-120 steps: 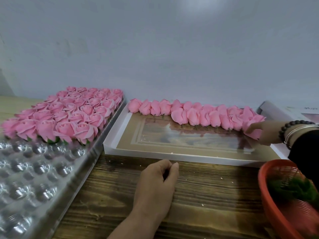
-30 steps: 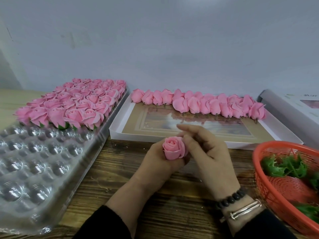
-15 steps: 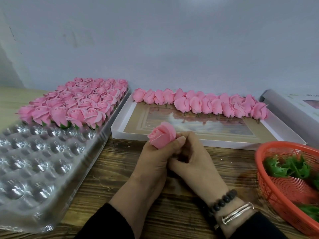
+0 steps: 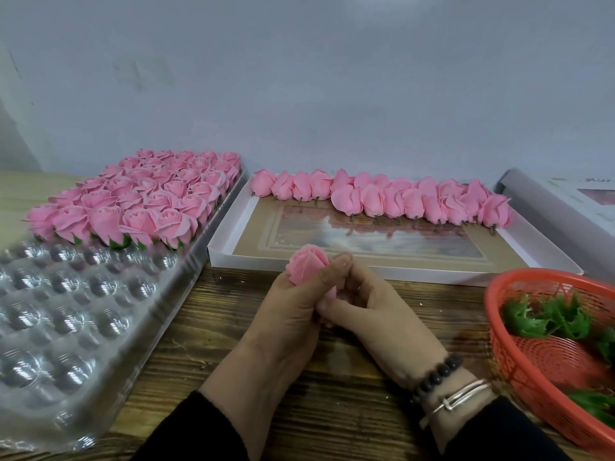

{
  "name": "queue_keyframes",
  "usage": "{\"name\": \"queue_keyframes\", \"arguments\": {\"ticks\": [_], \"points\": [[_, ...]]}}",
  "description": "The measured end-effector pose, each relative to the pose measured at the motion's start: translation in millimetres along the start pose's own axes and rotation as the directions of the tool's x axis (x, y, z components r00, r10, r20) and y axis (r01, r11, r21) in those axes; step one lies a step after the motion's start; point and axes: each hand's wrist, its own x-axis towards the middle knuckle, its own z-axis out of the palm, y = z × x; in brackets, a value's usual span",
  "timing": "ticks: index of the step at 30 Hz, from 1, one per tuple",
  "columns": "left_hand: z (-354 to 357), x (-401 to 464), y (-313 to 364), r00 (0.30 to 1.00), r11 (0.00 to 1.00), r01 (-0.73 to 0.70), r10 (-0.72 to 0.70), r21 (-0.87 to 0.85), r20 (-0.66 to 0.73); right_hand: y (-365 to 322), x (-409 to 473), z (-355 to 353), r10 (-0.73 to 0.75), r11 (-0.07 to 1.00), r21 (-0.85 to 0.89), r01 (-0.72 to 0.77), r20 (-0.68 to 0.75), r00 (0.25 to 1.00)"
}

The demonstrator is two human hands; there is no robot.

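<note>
In the head view, a pink rose (image 4: pixel 307 263) is gripped in the curled fingers of the left hand (image 4: pixel 293 314), raised over the wooden table (image 4: pixel 332 410) just before the white box (image 4: pixel 382 272). Its base is pinched by the right hand (image 4: pixel 376 311). A clear tray (image 4: pixel 66 327) lies left, a red basket (image 4: pixel 519 361) right.

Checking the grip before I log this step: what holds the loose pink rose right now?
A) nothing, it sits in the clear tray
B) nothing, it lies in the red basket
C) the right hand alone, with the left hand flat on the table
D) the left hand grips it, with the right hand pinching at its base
D: the left hand curls round the pink rose, and the right hand pinches at its base.
</note>
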Motion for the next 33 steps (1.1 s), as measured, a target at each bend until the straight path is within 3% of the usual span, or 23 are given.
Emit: {"name": "queue_keyframes", "arguments": {"ticks": [3, 7, 9, 13, 20, 27, 30, 33], "points": [[1, -1, 2, 1.0, 0.999, 0.02, -0.02, 0.038, -0.008, 0, 0, -1, 0.001, 0.999, -0.036, -0.002, -0.029, 1.0], [3, -2, 3, 0.998, 0.992, 0.003, 0.004, 0.13, -0.057, -2, -1, -1, 0.104, 0.986, 0.129, -0.109, 0.046, 0.994], [0, -2, 3, 0.994, 0.981, -0.079, 0.092, 0.177, -0.064, -4, -1, -3, 0.082, 0.997, 0.019, -0.081, -0.033, 0.996], [-7, -2, 6, 0.972, 0.881, -0.149, 0.215, 0.45, -0.098, -10, -1, -5, -0.154, 0.987, -0.081, 0.137, -0.275, 0.949], [-3, -3, 9, 0.978, 0.617, -0.178, 0.193, 0.766, 0.072, -17, -5, -3, -0.301, 0.858, -0.434, 0.276, 0.011, 0.954], [-4, -3, 7, 0.983, 0.571, -0.171, 0.151, 0.803, 0.102, -13, -2, -5, -0.268, 0.893, -0.396, 0.213, -0.089, 0.959], [-6, -2, 4, 0.989, 0.6, -0.143, 0.117, 0.787, 0.09, -12, 0, -9, -0.27, 0.92, -0.341, 0.195, -0.187, 0.944], [-6, -2, 2, 0.986, 0.567, -0.153, 0.141, 0.809, 0.087, -11, 2, -15, -0.259, 0.936, -0.308, 0.172, -0.27, 0.927]]}}
